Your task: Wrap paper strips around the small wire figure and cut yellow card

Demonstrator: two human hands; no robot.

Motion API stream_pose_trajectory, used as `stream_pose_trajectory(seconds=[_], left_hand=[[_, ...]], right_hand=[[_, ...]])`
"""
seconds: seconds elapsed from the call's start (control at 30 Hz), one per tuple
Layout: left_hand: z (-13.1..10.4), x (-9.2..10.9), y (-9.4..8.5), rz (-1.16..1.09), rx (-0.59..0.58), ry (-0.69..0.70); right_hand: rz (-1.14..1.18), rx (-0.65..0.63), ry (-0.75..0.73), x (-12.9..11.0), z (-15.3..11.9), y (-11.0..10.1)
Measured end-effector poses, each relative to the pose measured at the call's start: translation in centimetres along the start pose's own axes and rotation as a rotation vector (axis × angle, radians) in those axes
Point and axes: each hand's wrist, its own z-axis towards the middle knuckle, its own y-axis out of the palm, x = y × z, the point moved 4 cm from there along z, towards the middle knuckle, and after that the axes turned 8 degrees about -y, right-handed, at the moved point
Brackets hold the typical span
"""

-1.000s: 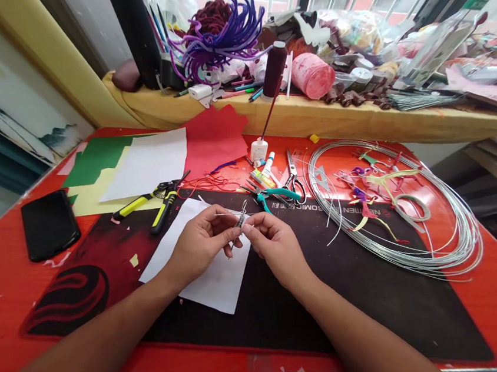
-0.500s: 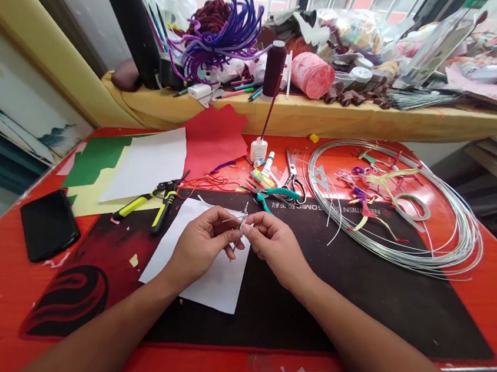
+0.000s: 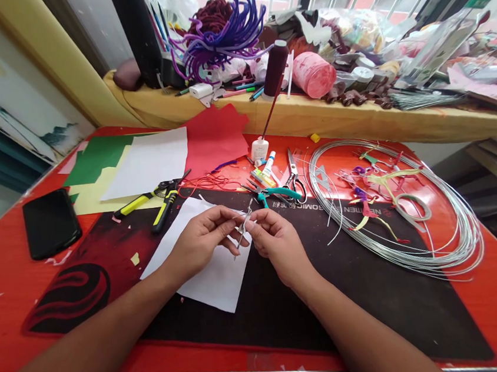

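Observation:
My left hand (image 3: 211, 235) and my right hand (image 3: 276, 239) meet over a white sheet of paper (image 3: 214, 284) on the dark mat. Between them is a small piece of bent silvery-white wire (image 3: 246, 219), with thin ends sticking up and down. Thumb and index finger of my left hand pinch it from the left. From the right, my right thumb and fingers close on it too. Fingers cover much of the wire, so its full shape is hidden. Behind the hands lie teal-handled pliers (image 3: 285, 193).
A large wire coil (image 3: 467, 240) lies at right, with small coloured paper-wrapped figures inside it. Scissors (image 3: 293, 175), a glue bottle (image 3: 259, 149) and yellow-black wire strippers (image 3: 164, 209) sit behind. A black phone (image 3: 52, 223) and coloured paper sheets (image 3: 216, 136) are at left.
The wire piece has tilted slightly and its upper end now points further right. My left fingers have shifted a little on it, and both hands still grip it.

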Motion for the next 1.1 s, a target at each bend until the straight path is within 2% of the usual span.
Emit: stream_pose_trajectory(seconds=[1.1], left_hand=[[0.20,-0.51,-0.05,-0.030,-0.031,-0.052]], right_hand=[[0.005,-0.049,0.024,0.22,-0.05,0.29]])
